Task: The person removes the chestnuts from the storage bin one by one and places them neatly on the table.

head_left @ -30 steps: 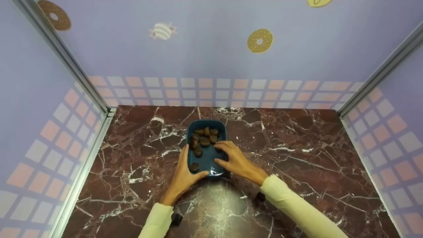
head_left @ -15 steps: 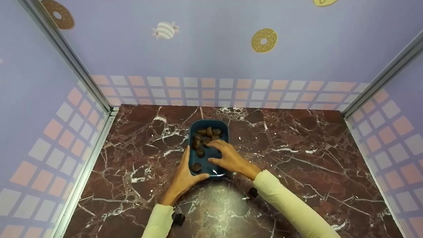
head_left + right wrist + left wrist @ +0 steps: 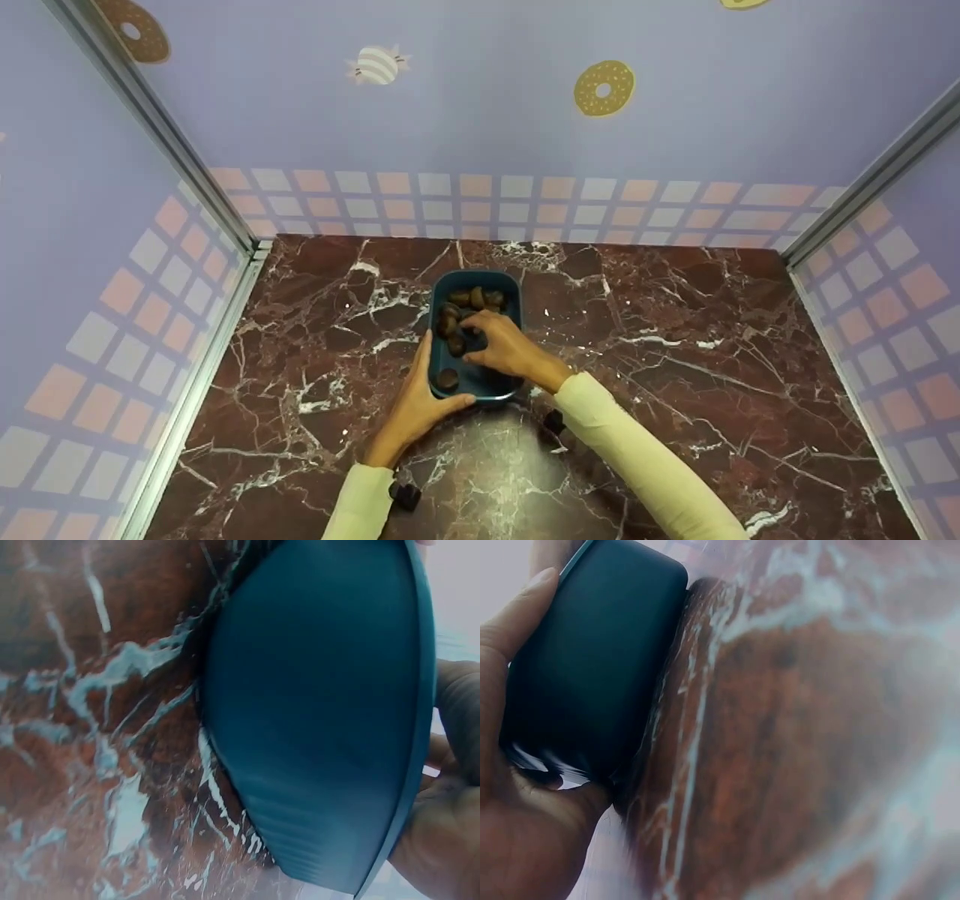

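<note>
The worktop [image 3: 675, 390] is a dark red marble slab with white veins, enclosed at the far, left and right edges by lilac walls with a checked band. Both sleeves enter from the near edge.

A dark teal tray [image 3: 495, 283] with rounded corners stands on the worktop, roughly centred between the left and right edges and somewhat nearer the far edge. Its long axis runs from near to far.

The left hand [image 3: 415, 409] grips the tray at its near left corner. The fingers lie straight along the outside of the left wall, pressed together, and the thumb wraps round the near wall. The left wrist view confirms this: the palm [image 3: 525, 840] cups the corner of the tray [image 3: 592, 667] and the thumb lies flat against its wall.

The right hand [image 3: 502, 346] reaches over the right rim into the tray. Its fingers are curled downward and drawn close together over the pile of chestnuts. Whether they pinch one cannot be told. The right wrist view shows only the outer tray wall [image 3: 322, 705].

The brown chestnuts [image 3: 474, 298] lie heaped in the far half of the tray. A single chestnut [image 3: 447, 378] lies apart near the near left corner, just beside the left thumb.
</note>
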Demonstrator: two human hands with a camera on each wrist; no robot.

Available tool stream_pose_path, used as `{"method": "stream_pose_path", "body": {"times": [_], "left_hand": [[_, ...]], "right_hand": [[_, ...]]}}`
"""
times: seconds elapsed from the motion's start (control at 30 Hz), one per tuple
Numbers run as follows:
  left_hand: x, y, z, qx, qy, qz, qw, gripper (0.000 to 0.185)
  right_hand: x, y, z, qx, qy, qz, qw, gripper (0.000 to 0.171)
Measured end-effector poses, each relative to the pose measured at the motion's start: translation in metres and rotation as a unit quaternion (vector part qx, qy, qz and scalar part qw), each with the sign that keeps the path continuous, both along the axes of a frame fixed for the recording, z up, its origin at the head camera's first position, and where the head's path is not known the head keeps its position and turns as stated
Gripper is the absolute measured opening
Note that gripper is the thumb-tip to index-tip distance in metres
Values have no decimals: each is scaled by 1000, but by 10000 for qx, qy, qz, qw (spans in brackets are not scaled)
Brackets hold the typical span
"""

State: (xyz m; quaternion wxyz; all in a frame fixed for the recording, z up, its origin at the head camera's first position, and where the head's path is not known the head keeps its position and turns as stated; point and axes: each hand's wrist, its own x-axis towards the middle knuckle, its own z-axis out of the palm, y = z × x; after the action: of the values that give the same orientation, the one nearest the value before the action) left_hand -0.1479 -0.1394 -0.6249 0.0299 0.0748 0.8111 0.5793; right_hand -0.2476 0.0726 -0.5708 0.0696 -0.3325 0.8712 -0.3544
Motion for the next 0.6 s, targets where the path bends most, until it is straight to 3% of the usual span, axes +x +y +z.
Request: {"method": "stream_pose_path", "body": {"times": [0.3,0.5,0.6], "left_hand": [[1,3,-3,76,170,127,9997,132],[0,4,-2,23,273,148,9995,133],[0,2,-2,-22,283,147,9995,133]], "right_hand": [[-2,-11,-10,13,-56,91,9999,47],[-11,-18,-45,62,393,26,9992,39],[-6,-21,-40,285,382,-35,9989,33]]}}
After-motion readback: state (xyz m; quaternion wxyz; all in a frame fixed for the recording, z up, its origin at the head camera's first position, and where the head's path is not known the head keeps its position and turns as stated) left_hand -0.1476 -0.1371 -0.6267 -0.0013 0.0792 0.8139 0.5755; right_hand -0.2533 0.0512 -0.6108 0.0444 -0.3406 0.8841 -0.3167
